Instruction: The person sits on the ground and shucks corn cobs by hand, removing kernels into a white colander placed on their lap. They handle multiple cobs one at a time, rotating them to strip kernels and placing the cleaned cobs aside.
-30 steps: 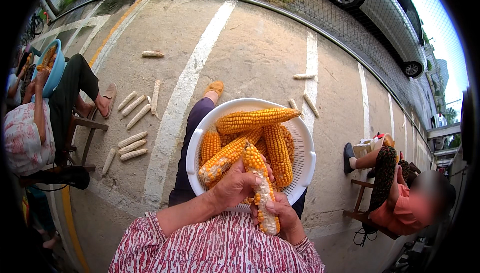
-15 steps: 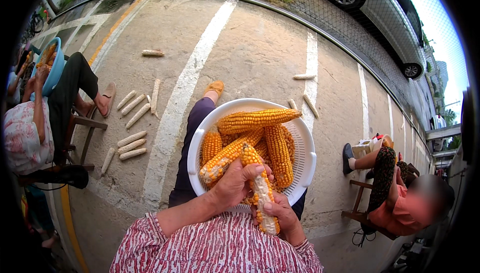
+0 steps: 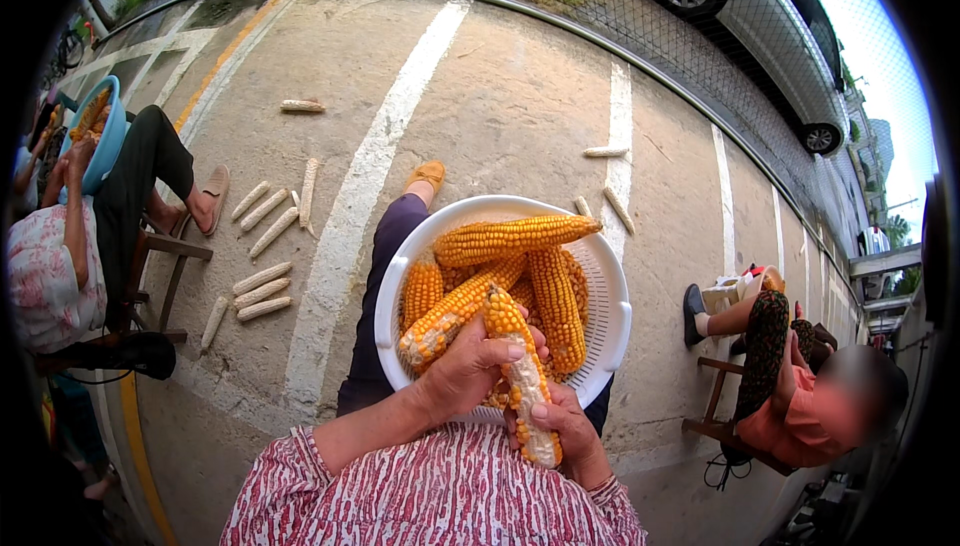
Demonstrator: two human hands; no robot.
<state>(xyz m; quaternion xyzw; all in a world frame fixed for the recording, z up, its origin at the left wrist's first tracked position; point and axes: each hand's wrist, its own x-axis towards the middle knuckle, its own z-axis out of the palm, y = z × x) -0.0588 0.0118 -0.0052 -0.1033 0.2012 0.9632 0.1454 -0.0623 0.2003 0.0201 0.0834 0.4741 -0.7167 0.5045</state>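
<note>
Evidently, the left hand (image 3: 472, 364) and right hand (image 3: 566, 426) are clasping a half-bare corn cob (image 3: 526, 383), fingers curled; it's probably feeling light, stiff, steadiest by its near end.

Painted lines (image 3: 376, 168) and mesh fencing (image 3: 628, 34) show an outdoor lot (image 3: 510, 111).

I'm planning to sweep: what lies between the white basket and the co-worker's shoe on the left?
From shoe to basket, the head view shows bare cobs, a white stripe, then the wearer's leg.
</note>
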